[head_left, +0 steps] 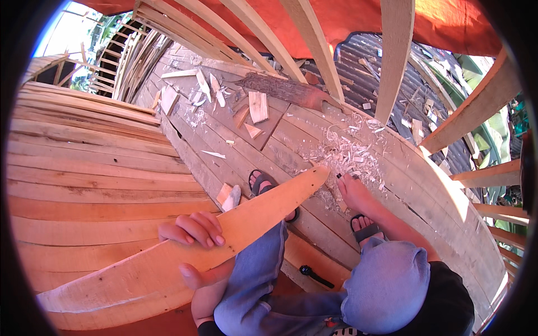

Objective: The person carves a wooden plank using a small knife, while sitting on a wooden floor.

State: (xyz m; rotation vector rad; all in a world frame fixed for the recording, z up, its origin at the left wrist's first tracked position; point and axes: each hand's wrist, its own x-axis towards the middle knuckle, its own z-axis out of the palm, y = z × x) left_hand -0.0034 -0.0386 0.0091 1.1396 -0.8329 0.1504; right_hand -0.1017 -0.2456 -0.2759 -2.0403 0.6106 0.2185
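Around both edges of a tapered board [269,215], the left hand [193,229] clamps fingers; beside the tip, the right hand [353,190] has unclear finger spacing.

The tapered board [269,207] is bare, pale orange wood, flat and smooth-looking, with a matt face and a few small dark specks. Under it, the plank deck [302,131] is duller wood, matt and dusty. Thin, curly wood shavings [356,151] lie toward its right edge; along its far edge sits a log piece [283,91] with rough, brown, bark-like skin. Past that edge, the corrugated sheet [358,47] looks ridged and grey, and the tarpaulin [448,19] is creased orange-red sheeting. The jeans [386,283] are matt, faded blue denim.
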